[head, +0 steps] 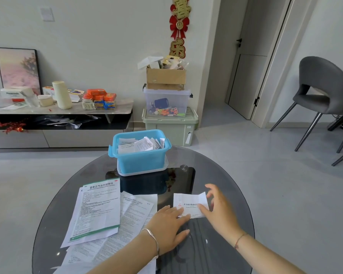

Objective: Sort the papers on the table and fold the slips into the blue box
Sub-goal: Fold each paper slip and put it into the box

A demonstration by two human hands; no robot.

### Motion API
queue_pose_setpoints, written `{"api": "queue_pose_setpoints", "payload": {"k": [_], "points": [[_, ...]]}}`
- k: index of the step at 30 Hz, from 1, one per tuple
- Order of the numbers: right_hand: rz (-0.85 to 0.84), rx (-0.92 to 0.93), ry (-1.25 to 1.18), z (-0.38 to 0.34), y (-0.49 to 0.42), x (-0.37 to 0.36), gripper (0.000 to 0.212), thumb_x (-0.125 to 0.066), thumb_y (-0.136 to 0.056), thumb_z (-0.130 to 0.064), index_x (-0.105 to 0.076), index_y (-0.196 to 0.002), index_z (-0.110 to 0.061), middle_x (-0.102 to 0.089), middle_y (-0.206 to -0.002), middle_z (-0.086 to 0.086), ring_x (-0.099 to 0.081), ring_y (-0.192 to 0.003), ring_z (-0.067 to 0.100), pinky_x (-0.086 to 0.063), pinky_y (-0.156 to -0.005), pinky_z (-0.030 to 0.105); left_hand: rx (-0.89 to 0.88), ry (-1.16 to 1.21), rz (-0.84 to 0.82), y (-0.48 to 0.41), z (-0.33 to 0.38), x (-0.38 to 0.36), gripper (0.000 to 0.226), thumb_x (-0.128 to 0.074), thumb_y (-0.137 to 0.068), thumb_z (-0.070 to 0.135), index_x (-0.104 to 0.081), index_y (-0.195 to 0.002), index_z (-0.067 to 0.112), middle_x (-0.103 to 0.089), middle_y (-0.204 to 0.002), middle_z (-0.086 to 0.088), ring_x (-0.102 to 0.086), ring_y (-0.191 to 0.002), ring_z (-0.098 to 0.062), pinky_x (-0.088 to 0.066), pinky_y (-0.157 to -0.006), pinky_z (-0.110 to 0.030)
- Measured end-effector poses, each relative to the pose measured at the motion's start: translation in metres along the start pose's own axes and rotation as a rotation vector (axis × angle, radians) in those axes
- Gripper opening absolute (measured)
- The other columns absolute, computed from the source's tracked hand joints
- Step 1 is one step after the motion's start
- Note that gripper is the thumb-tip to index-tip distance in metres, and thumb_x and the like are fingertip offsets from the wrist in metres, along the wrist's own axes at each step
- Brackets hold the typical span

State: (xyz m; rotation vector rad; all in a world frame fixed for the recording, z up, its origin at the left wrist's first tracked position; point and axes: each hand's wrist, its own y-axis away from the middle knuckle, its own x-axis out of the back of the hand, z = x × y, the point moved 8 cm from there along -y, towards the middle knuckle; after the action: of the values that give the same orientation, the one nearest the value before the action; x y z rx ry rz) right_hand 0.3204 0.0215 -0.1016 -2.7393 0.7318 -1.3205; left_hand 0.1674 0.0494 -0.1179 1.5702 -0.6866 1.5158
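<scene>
Our left hand [170, 220] presses flat on the slip [188, 202], right hand [218, 210] pinches its lifted edge mid-fold; blue box [141, 161] part-filled, leaflets [99, 210] left unsorted.

Bare glass lies between blue box [141, 157] and slip [188, 202]; papers [99, 210] crowd the left.

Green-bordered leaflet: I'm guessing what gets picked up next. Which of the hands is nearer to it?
Left. The left hand lies to the right of the green-bordered leaflet, pressing the small slip; the right hand holds that slip's far edge, farther right.
</scene>
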Motion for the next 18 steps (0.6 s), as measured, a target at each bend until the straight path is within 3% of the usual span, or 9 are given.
{"api": "queue_pose_setpoints", "payload": {"k": [2, 5, 12, 18], "points": [[0.095, 0.277, 0.188, -0.020, 0.011, 0.005, 0.027, -0.065, -0.087, -0.026, -0.059, -0.113, -0.026, -0.054, -0.113, -0.012, -0.053, -0.097, 0.009, -0.038, -0.081, 0.011, -0.010, -0.007, 0.006, 0.000, 0.001, 0.001, 0.054, -0.023, -0.100, 0.051, -0.022, -0.150, 0.030, -0.022, -0.158, -0.001, -0.021, -0.144, -0.022, -0.005, -0.120, -0.035], [0.086, 0.566, 0.332, -0.035, 0.034, -0.002, 0.021, -0.051, -0.090, -0.029, -0.071, -0.095, -0.027, -0.065, -0.102, -0.015, -0.058, -0.094, 0.006, -0.048, -0.089, 0.024, 0.005, -0.026, 0.007, 0.002, 0.004, 0.002, 0.056, -0.021, -0.101, 0.051, -0.016, -0.151, 0.028, -0.016, -0.159, -0.001, -0.016, -0.146, -0.023, -0.003, -0.119, -0.034], [0.008, 0.672, 0.438, -0.038, 0.052, -0.020, 0.033, -0.041, -0.089, -0.031, -0.073, -0.098, -0.027, -0.068, -0.099, -0.016, -0.061, -0.092, 0.000, -0.044, -0.102, 0.029, 0.014, -0.012, 0.030, 0.006, 0.007, 0.000, 0.056, -0.020, -0.101, 0.049, -0.015, -0.152, 0.027, -0.014, -0.160, -0.001, -0.013, -0.146, -0.021, -0.001, -0.118, -0.032], [0.056, 0.714, 0.510, -0.033, 0.052, -0.007, 0.035, -0.041, -0.089, -0.030, -0.075, -0.095, -0.026, -0.070, -0.098, -0.013, -0.064, -0.091, 0.003, -0.046, -0.102, 0.032, -0.005, -0.047, 0.039, 0.000, 0.008, 0.001, 0.052, -0.014, -0.103, 0.042, -0.019, -0.152, 0.025, -0.020, -0.159, -0.005, -0.018, -0.145, -0.022, -0.005, -0.119, -0.033]]}}
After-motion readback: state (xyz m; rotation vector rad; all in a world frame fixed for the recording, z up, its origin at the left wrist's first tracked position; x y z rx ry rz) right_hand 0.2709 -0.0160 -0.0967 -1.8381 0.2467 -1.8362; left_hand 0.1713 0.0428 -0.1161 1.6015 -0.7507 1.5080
